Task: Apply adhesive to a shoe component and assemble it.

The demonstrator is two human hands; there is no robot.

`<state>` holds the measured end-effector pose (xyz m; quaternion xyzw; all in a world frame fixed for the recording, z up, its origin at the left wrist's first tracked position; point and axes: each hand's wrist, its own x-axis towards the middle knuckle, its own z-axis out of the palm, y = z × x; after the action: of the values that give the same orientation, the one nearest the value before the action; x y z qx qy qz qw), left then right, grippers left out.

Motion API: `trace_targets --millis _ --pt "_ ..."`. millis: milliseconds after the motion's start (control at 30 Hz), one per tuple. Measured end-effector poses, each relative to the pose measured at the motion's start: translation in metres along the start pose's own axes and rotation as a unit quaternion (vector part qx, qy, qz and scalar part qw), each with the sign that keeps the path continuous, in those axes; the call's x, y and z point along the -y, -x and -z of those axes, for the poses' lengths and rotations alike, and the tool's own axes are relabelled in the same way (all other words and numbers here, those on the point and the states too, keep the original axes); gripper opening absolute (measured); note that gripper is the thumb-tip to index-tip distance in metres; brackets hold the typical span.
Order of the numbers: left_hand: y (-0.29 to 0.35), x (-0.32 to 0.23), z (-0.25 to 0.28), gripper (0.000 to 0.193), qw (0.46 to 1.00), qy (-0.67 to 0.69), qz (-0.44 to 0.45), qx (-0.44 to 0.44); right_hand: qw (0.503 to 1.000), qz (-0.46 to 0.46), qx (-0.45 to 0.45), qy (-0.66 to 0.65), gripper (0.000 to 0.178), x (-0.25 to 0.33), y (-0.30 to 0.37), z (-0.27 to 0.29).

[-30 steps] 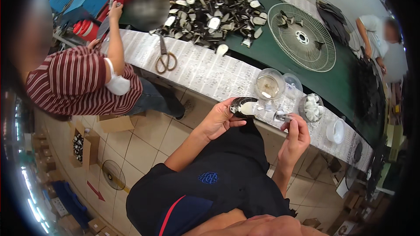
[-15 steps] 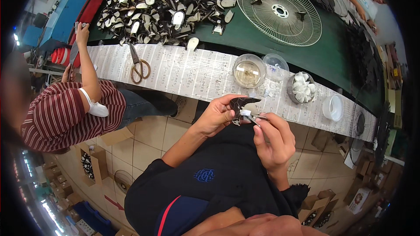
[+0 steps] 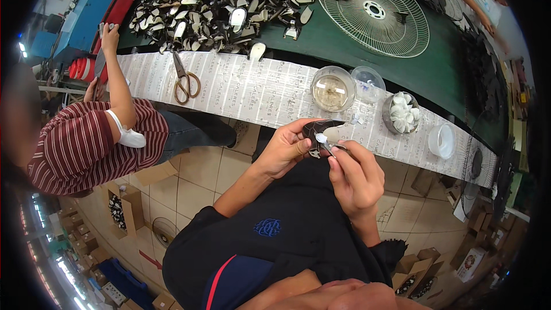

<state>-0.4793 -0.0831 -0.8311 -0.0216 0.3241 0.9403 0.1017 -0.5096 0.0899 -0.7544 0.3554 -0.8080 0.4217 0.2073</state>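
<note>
My left hand [image 3: 281, 150] grips a dark, crackle-patterned shoe piece [image 3: 310, 130] with a pale inner face, thumb on its near side. My right hand [image 3: 360, 181] pinches slim metal tweezers [image 3: 328, 148]. A small white wad [image 3: 321, 138] sits at their tip, touching the shoe piece; whether the tips still clasp it is hard to make out. Just beyond my hands, on the paper-covered table edge, stands a clear round tub [image 3: 315, 94] with a little yellowish liquid. To its right is a tub [image 3: 388, 119] full of white pads.
Similar shoe pieces [image 3: 237, 19] form a large heap on the green table [image 3: 367, 70]. A round fan grille [image 3: 402, 46] holds a few more. Scissors [image 3: 185, 85], a clear lid [image 3: 367, 83] and a white cup [image 3: 442, 140] lie along the edge. A co-worker [image 3: 97, 149] stands at left, another [image 3: 479, 0] at far right.
The white wad has gone lower against the shoe piece, with the tweezers' tip following it. My right hand has shifted slightly left. The whole view has turned a little.
</note>
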Motion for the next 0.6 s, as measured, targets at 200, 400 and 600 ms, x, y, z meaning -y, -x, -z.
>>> trace_targets --millis 200,400,600 --pt "0.002 0.002 0.002 0.055 0.999 -0.011 -0.002 -0.034 0.992 -0.103 -0.005 -0.078 0.018 0.004 0.005 0.002" --pt "-0.002 0.001 0.0 0.055 0.999 -0.026 0.012 -0.041 0.985 -0.122 -0.016 -0.12 0.016 0.001 0.007 0.011" --pt "-0.005 0.001 -0.002 0.052 0.998 -0.058 0.015 -0.028 0.989 -0.107 -0.056 -0.083 0.015 -0.012 0.003 0.018"
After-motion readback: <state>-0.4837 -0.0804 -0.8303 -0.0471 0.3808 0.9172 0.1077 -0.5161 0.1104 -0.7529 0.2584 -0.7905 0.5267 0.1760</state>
